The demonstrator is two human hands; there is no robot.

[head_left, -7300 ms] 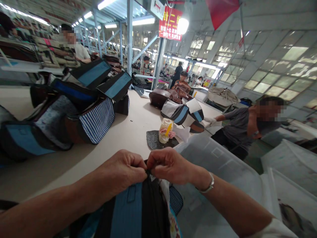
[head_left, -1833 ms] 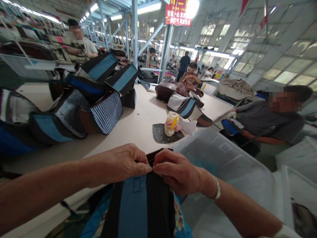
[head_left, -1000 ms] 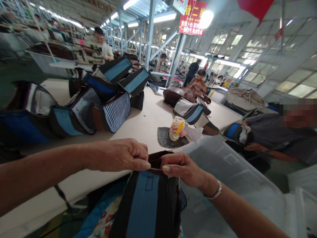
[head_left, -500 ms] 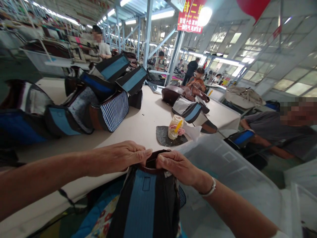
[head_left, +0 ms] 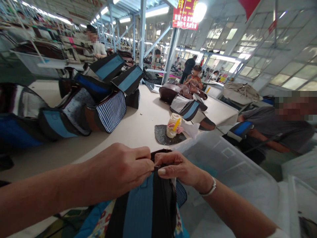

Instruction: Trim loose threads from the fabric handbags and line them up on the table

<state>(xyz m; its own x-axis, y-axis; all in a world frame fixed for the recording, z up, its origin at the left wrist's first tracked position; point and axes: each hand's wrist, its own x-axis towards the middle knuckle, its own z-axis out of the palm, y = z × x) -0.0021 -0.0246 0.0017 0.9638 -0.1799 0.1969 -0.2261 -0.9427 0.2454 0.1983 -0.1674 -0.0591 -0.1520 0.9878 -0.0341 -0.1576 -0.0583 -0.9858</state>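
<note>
- Both hands are clamped on the top edge of a black-and-blue fabric bag [head_left: 141,205], which hangs right below them.
- Left hand [head_left: 121,167] is curled tight, with the thumb and fingers pinching the rim.
- Right hand [head_left: 178,167] is pinching the same rim just beside it, with the fingertips nearly touching the left hand's.
- The dark brown binding [head_left: 160,152] sticks up between the hands, and the bag's mouth looks slightly open there.
- My guess is that it's light and floppy, more soft cloth than stiff. I'd grab it by that firmer bound rim, since the body will probably just sag.
- A translucent plastic bin [head_left: 223,168] sits right of the right hand, and floral cloth [head_left: 99,215] lies below the left hand.
- Ahead of the hands, a pale worktable [head_left: 138,132] holds a striped bag [head_left: 111,110] and a dark mat [head_left: 160,137].
- Off to the right, a seated co-worker [head_left: 277,132] has a blue-panelled bag [head_left: 239,130].
</note>
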